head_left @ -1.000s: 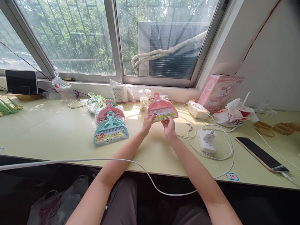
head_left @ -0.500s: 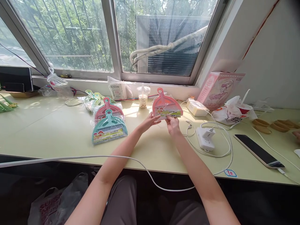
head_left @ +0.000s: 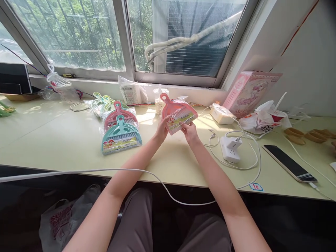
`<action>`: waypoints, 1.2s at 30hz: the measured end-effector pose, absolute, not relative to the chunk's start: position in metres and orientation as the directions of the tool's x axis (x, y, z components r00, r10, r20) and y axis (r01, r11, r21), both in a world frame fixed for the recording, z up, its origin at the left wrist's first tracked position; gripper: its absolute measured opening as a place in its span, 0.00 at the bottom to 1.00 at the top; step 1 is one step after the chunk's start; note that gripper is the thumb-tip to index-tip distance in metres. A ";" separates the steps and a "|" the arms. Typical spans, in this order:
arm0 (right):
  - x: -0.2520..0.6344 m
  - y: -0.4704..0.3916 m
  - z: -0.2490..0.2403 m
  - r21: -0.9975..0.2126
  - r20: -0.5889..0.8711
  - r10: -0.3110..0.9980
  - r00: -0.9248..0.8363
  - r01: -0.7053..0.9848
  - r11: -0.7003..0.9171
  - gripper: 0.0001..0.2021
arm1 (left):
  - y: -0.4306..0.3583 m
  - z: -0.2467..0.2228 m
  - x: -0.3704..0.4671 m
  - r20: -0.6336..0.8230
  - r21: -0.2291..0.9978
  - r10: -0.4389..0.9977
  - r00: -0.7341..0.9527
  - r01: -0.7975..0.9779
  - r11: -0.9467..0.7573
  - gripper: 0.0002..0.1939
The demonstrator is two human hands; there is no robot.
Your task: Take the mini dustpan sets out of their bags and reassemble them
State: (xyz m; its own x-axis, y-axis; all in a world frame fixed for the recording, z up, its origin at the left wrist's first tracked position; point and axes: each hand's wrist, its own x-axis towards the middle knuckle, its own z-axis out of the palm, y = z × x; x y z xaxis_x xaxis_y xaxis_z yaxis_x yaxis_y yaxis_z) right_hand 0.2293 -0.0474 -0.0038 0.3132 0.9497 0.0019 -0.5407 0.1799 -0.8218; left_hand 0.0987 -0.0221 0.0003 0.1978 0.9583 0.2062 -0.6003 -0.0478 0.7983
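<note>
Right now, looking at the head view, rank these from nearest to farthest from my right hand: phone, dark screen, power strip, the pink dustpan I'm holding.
From your right hand:
1. Pink dustpan: touching, held in both hands.
2. Power strip: just to the right.
3. Phone: farther right.
4. Dark screen: far left, by the window.

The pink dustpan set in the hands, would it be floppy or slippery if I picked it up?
The pink dustpan set is probably stiff: it shows no sag between the left hand and right hand. Its shiny clear wrapper may make it slippery.
</note>
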 end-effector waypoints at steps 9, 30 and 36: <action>0.248 -0.039 0.000 -0.864 -0.083 0.948 0.308 -0.497 0.085 0.16 | -0.026 -0.005 0.101 0.248 0.878 0.904 0.348 -0.476 -0.058 0.38; 0.253 -0.034 -0.013 -0.825 -0.062 0.952 0.299 -0.552 0.119 0.13 | -0.017 -0.016 0.107 0.355 0.895 0.915 0.191 -0.352 -0.274 0.41; 0.255 -0.030 -0.013 -0.859 -0.101 0.959 0.264 -0.510 0.050 0.07 | -0.015 -0.020 0.102 0.239 0.936 0.958 0.157 -0.301 -0.184 0.40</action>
